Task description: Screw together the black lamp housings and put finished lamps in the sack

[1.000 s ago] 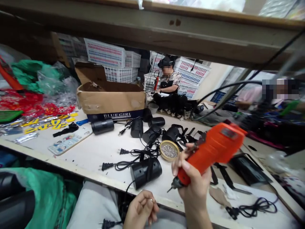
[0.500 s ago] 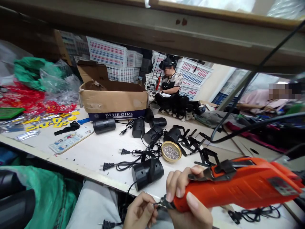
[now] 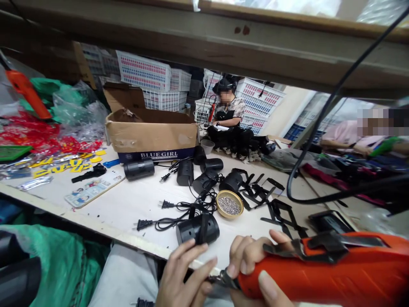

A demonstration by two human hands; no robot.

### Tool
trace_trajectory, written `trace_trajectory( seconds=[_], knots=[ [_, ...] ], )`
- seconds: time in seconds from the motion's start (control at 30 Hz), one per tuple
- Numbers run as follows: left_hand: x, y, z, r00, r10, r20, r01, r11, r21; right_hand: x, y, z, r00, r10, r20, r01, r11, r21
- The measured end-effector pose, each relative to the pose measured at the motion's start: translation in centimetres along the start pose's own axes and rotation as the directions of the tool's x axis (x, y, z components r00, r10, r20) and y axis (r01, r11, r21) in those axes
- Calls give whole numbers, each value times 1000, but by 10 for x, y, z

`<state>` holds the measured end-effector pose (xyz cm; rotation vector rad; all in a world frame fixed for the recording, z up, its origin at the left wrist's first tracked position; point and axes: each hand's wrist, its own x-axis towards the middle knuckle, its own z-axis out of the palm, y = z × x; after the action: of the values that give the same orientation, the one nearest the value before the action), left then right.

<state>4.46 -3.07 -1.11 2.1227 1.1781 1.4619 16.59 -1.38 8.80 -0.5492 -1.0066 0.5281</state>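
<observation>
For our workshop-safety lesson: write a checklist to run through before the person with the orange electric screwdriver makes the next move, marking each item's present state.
1. Right hand wrapped round the orange electric screwdriver: ok.
2. Left hand fingers at the driver tip: ok.
3. Screw seated on the bit: cannot tell.
4. Black housing lying within reach on the table: ok.
5. Screw dish stocked: ok.
6. Power cords untangled: not ok.

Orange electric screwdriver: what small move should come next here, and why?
Probably bring the nearest black cylinder under the bit. The right hand grips the orange electric screwdriver, the left hand pinches at its tip, seemingly seating a screw, and that unit lies just beyond.
</observation>
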Motion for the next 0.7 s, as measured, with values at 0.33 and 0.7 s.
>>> trace_trajectory(
  seconds=[0.33, 0.7],
  knots=[
    [31, -46, -4, 954, 127, 272, -255, 821, 510, 21, 15, -5, 967, 0, -256, 0, 1000, 1],
    [39, -41, -6, 977, -113, 178, 26, 902, 430, 48, 26, 22, 960, -103, -259, 119, 992, 45]
  ],
)
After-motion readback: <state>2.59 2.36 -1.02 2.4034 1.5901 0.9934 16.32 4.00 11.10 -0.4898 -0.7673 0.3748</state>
